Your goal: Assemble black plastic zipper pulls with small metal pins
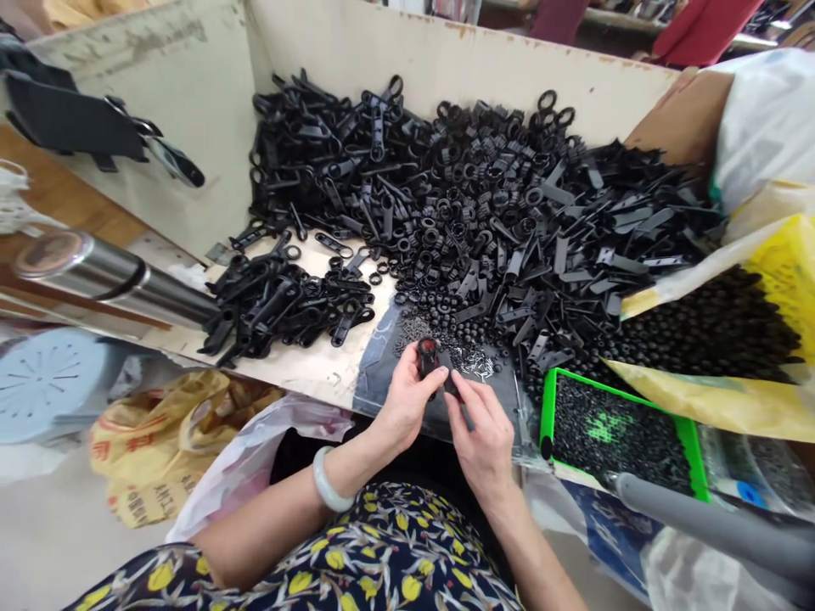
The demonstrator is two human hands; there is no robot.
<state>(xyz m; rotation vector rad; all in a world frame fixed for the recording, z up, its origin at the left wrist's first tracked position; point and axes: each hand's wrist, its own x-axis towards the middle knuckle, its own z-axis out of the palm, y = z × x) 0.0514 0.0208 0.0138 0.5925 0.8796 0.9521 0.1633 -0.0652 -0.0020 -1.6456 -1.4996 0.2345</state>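
My left hand [407, 399] pinches a small black plastic part with a red spot [428, 352] at the near edge of the workbench. My right hand [484, 433] is closed on the same part from the right, its fingertips touching it. Both hands hover over a dark sheet strewn with tiny metal pieces [417, 327]. Just beyond lies a big heap of black plastic arms, rings and flat tabs [471, 212]. A smaller pile of black arms [286, 301] lies to the left of my hands.
A green tray of small black pieces [553, 382] sits right of my hands. A yellow bag of black beads [713, 331] lies beyond it. A metal cylinder [108, 276] pokes in from the left. Cream walls [446, 59] border the bench. A grey tube [700, 522] crosses at lower right.
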